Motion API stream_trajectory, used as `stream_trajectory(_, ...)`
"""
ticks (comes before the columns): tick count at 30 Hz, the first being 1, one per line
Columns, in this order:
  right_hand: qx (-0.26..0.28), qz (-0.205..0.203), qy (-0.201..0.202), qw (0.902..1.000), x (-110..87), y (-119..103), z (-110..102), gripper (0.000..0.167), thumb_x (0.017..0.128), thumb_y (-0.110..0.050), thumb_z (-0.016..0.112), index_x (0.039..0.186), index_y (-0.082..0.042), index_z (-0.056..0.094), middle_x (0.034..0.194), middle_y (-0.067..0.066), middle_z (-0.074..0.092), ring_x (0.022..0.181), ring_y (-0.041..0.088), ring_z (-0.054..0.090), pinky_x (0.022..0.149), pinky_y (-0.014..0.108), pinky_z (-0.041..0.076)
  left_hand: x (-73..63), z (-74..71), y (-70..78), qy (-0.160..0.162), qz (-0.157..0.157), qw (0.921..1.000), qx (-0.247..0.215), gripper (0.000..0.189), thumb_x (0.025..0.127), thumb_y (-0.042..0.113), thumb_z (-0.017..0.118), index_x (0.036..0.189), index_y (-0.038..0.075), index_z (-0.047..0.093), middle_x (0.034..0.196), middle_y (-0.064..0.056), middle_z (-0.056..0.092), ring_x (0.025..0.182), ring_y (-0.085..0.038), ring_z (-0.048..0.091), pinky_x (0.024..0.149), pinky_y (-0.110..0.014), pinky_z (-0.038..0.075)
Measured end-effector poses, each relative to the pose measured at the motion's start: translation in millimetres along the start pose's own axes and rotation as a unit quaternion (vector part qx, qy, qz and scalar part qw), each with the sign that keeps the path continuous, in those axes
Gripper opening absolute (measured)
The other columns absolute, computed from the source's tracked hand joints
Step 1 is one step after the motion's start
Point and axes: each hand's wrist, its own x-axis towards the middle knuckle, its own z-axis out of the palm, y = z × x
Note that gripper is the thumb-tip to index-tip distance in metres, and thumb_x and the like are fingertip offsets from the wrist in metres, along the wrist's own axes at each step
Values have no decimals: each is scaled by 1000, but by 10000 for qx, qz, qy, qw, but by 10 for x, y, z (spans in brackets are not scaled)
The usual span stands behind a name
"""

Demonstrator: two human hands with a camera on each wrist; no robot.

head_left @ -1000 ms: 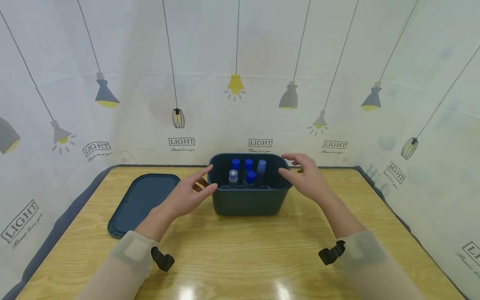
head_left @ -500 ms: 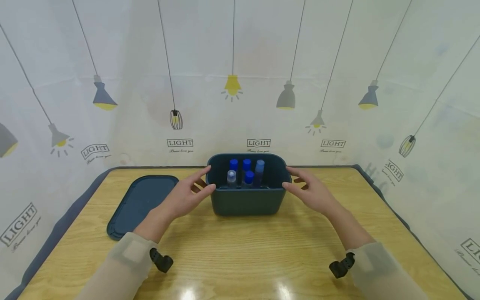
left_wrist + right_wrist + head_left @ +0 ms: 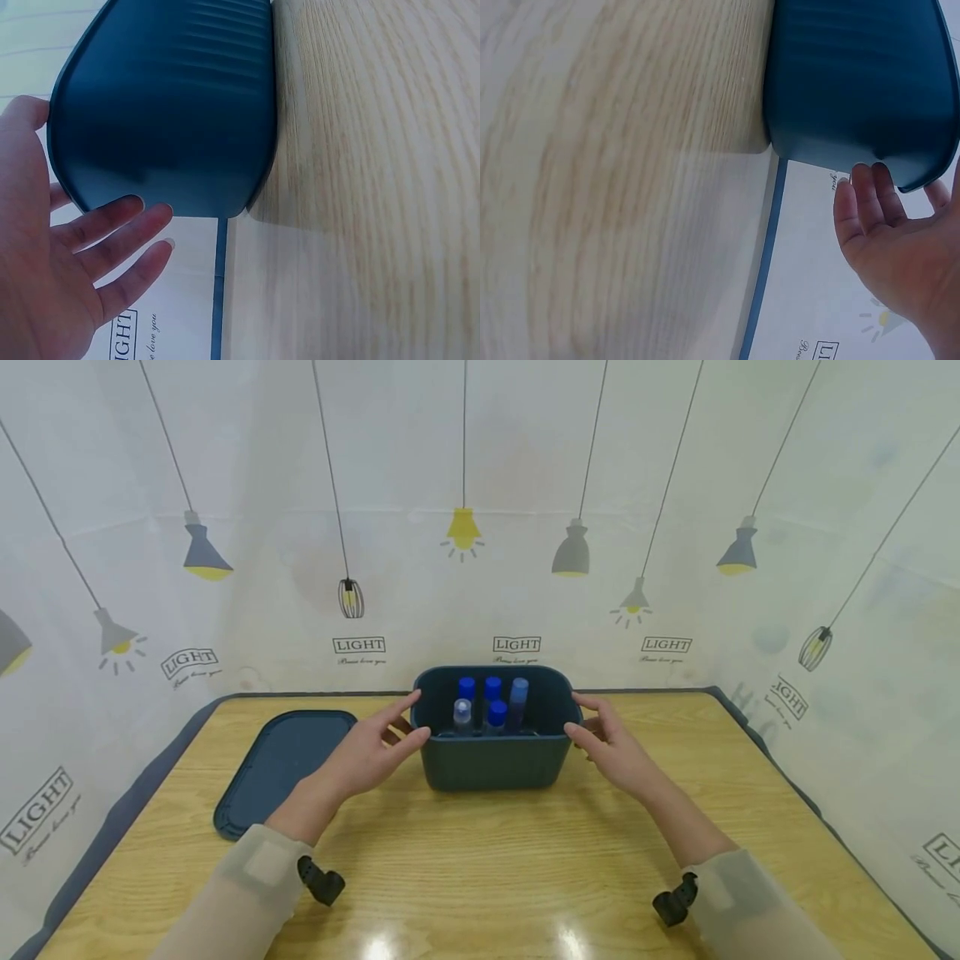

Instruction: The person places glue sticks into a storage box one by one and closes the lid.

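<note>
A dark blue-green plastic bin [image 3: 495, 766] stands upright on the wooden table in the head view. Inside it are several small tubes or bottles: some with blue caps [image 3: 497, 713], one light blue [image 3: 518, 702], one with a clear top [image 3: 462, 717]; their lower parts are hidden. At the bin's left end, my left hand [image 3: 366, 753] has its thumb and forefinger at the rim, the other fingers spread loosely by the end wall [image 3: 172, 97]. My right hand [image 3: 621, 752] mirrors it at the right end, fingertips touching the wall [image 3: 855, 82] in the right wrist view.
A flat dark blue lid-like tray [image 3: 285, 768] lies left of the bin, partly behind my left hand. The table [image 3: 465, 868] ends at the back against a light curtain [image 3: 420, 585] printed with hanging lamps.
My right hand has shifted outward from over the bin's right rim to the outside of its right end. The left hand stays at the left end. The bin has not visibly moved.
</note>
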Motion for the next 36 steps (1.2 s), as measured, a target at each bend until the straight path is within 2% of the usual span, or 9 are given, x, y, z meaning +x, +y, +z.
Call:
stream_trajectory(4,11,67,-25,10000,-5,-5,9,61,116,-32,57,170,-18,32,126,25,64,101,23,65,86,40,55,-4,-6,2,-51,59,9999,88,76,110,62,57,175,31,31,136,-10,69,111,-25,70,97,-51,60)
stream_trajectory(10,89,171,-53,9998,-16,1,27,63,116,-35,56,171,-20,29,129,25,62,109,37,67,89,45,56,-25,-36,22,-77,115,9997,213,81,111,63,54,177,29,23,138,-10,69,115,-27,71,94,-49,61)
stream_trajectory(13,95,180,-46,9998,-16,10,25,64,116,-36,56,172,-20,28,129,25,62,110,40,67,89,46,56,-57,-70,10,20,86,9998,190,83,111,64,54,178,29,20,139,-10,68,116,-27,71,92,-48,62)
stream_trajectory(15,79,195,-47,9998,-15,17,26,64,116,-38,56,172,-21,28,129,25,62,111,41,67,89,47,56,-96,-104,-16,146,96,9997,182,80,111,62,54,177,28,24,140,-10,68,117,-27,70,94,-50,62)
stream_trajectory(19,50,249,-60,9997,-14,31,31,64,116,-41,54,172,-23,28,130,25,61,115,45,66,91,49,56,-222,-196,-93,490,324,9976,359,64,112,49,61,167,20,48,140,-11,70,119,-28,72,96,-50,61)
stream_trajectory(22,42,268,-80,9996,-11,31,27,65,116,-41,54,172,-23,27,132,26,61,116,46,66,91,49,56,-343,-286,-163,694,465,9950,540,48,112,38,66,154,15,63,138,-10,72,115,-26,73,92,-46,60)
stream_trajectory(26,26,251,-96,9996,-8,32,23,66,116,-41,53,173,-22,25,133,26,61,115,45,67,91,48,56,-518,-437,-263,765,405,9942,645,36,112,32,67,143,14,68,129,-6,75,107,-21,72,88,-41,60)
stream_trajectory(30,58,303,-106,9995,-8,50,33,64,117,-42,52,172,-24,25,133,26,61,116,46,67,91,49,56,-690,-609,-404,793,309,9932,793,29,111,30,68,135,13,71,125,-6,76,107,-24,73,88,-40,60)
stream_trajectory(36,53,338,-141,9993,-8,51,39,65,117,-45,51,172,-26,24,135,26,60,118,47,67,92,50,56,-923,-848,-680,691,-85,9928,974,27,111,29,69,132,13,74,127,-9,76,107,-25,72,81,-38,59)
